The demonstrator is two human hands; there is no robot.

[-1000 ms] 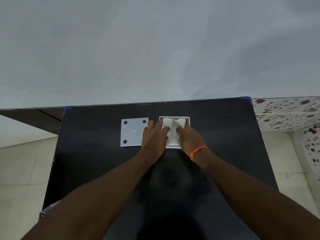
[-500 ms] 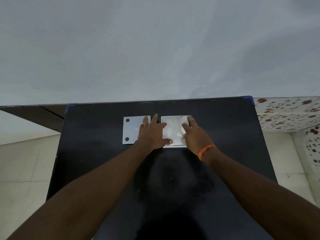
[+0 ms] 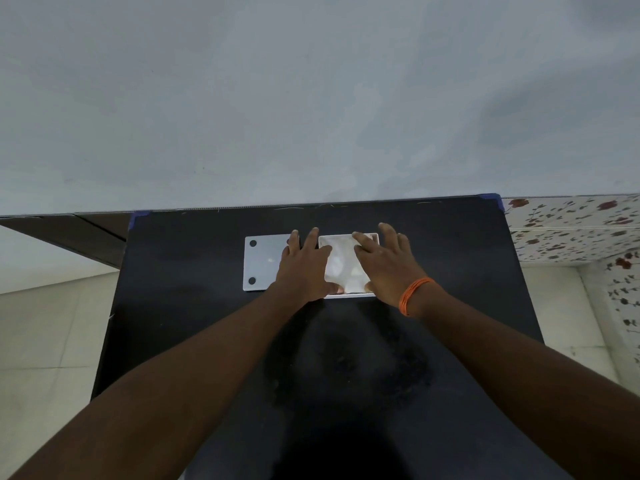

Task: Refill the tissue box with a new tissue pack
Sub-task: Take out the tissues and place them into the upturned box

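Far on the black table (image 3: 214, 317), pushed against a pale grey wall (image 3: 311, 91): a white tissue box (image 3: 346, 295) lying open side up, filled with a white tissue pack (image 3: 343, 265) that sits level inside the rim. Left hand (image 3: 304, 268) flat across the box's left edge, fingers spread, thumb tip reaching along the near rim. Right hand (image 3: 386, 265) flat over the pack's right half, fingers fanned apart, palm down, grasping nothing. Orange thread band (image 3: 412, 294) around the right wrist. Just left of the box, touching or nearly so and partly under the left hand's fingers: the white lid panel (image 3: 261, 263), lying flat, dark round pads at its corners. Flower-patterned tiles (image 3: 571, 230) at far right.
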